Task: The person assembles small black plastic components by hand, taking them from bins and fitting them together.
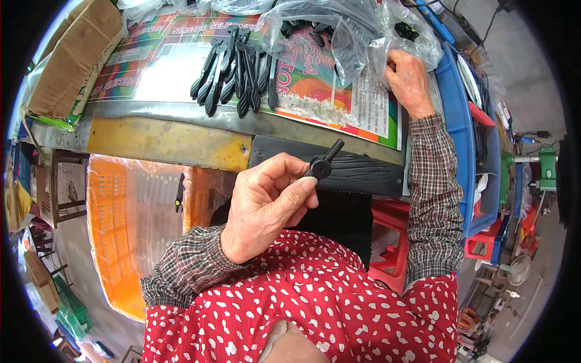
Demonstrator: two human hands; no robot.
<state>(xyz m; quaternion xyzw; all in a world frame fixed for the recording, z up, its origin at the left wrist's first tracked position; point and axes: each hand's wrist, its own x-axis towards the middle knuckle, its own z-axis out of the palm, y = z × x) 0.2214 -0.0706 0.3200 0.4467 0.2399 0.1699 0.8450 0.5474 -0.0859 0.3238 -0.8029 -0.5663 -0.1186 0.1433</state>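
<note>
My left hand (265,202) is closed in front of the bench edge, thumb and forefinger pinching a black plastic part (321,168). That part has a round hub and a short stem pointing up and to the right. Over the bench's right side, my right hand (410,81) has its fingers curled at a clear plastic bag (417,51) with small black pieces inside. What those fingertips hold, if anything, is hidden. Several long black plastic pieces with rounded ends (239,72) lie piled left of it on the printed sheet (145,72).
A cardboard box (72,57) stands at the bench's left end. Another clear bag (330,36) lies toward the back. Below left is an orange basket (109,218) with a clear liner; a blue crate (457,121) flanks my right arm. A red stool (387,242) is underneath.
</note>
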